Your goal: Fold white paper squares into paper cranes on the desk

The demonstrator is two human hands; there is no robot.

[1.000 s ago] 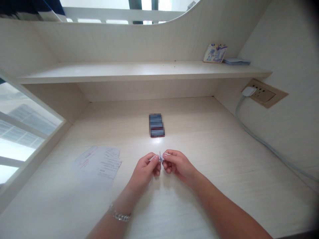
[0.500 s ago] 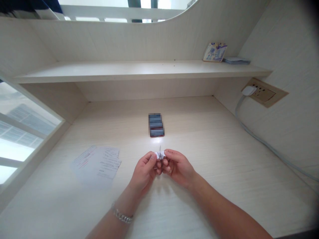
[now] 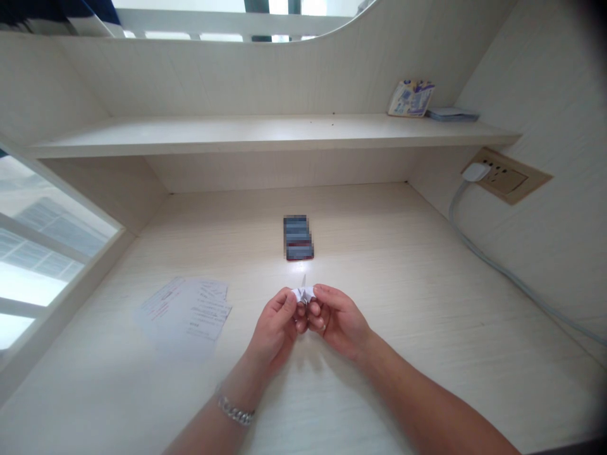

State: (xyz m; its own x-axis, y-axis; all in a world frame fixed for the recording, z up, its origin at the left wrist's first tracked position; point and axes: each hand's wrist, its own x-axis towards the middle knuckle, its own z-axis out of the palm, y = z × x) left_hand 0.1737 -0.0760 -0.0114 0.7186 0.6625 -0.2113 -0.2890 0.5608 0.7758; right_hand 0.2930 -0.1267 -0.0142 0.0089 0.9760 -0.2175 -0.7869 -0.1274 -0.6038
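Observation:
Between my two hands, above the desk, is a small piece of folded white paper [image 3: 304, 294] with a thin point sticking up. My left hand [image 3: 276, 320] pinches its left side between thumb and fingers. The right side is pinched by my right hand [image 3: 342, 319], its fingers curled underneath. Part of the paper is hidden behind the fingers. Just beyond the hands lies a dark, pixelated flat object [image 3: 298, 237], like a phone, with a reddish lower edge.
Printed paper sheets [image 3: 187, 316] lie on the desk [image 3: 379, 240] to the left. A shelf [image 3: 227, 131] at the back bears a small colourful packet [image 3: 410, 98] and a flat stack [image 3: 452, 114]. On the right wall, a white plug [image 3: 475, 172] sits in a socket, its cable [image 3: 502, 272] trailing down.
The folded paper's two sides look slightly more spread between my fingers, and its point has tipped a little leftward. Both hands stay in nearly the same place.

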